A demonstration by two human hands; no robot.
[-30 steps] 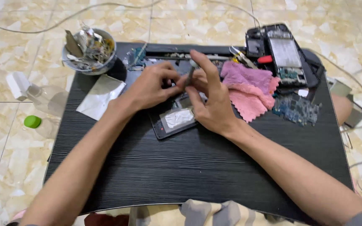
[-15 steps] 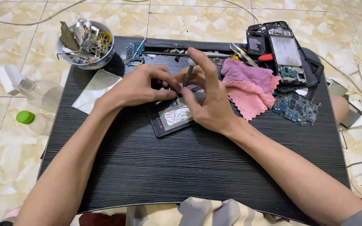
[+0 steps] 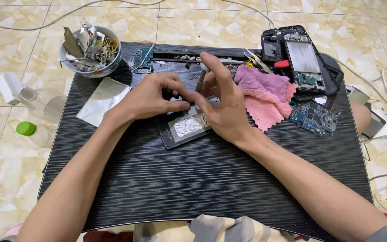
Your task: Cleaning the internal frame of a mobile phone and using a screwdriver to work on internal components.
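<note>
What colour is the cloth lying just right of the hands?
Pink: the cloth has a purplish-pink fold above a lighter salmon-pink one. The head view shows it, beside the right hand.

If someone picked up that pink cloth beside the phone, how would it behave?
The pink cloth lies crumpled in soft folds, so it would probably droop limply. It looks fuzzy, so likely light and not slippery. Pushed, it would probably bunch up against the blue circuit board rather than slide.
</note>
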